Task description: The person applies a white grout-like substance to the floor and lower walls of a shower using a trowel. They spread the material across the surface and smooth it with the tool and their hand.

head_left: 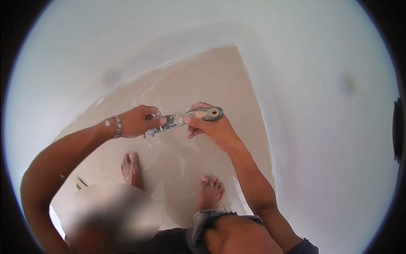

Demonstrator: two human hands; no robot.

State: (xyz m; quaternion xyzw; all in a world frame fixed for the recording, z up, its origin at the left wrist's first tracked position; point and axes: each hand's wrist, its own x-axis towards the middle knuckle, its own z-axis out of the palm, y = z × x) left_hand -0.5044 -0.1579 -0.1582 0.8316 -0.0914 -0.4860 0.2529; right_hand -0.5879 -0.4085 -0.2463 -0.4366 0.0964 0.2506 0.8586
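Observation:
A putty knife (170,122) lies crosswise between my two hands, its metal blade smeared with dark and white residue. The handle, grey and pale orange with a hole at its end, points right. My right hand (218,130) is closed round this handle near the blade. At the blade's left end, my left hand (137,121) pinches the metal between thumb and fingers; part of the blade is hidden by them. Whitish residue marks the fingers of both hands. A metal band circles my left wrist.
Two white walls (313,127) meet at a corner ahead. The beige tiled floor (203,76) carries white dust and streaks. My bare feet stand below the hands. A small wooden-looking piece (80,183) lies at lower left, beside a blurred patch.

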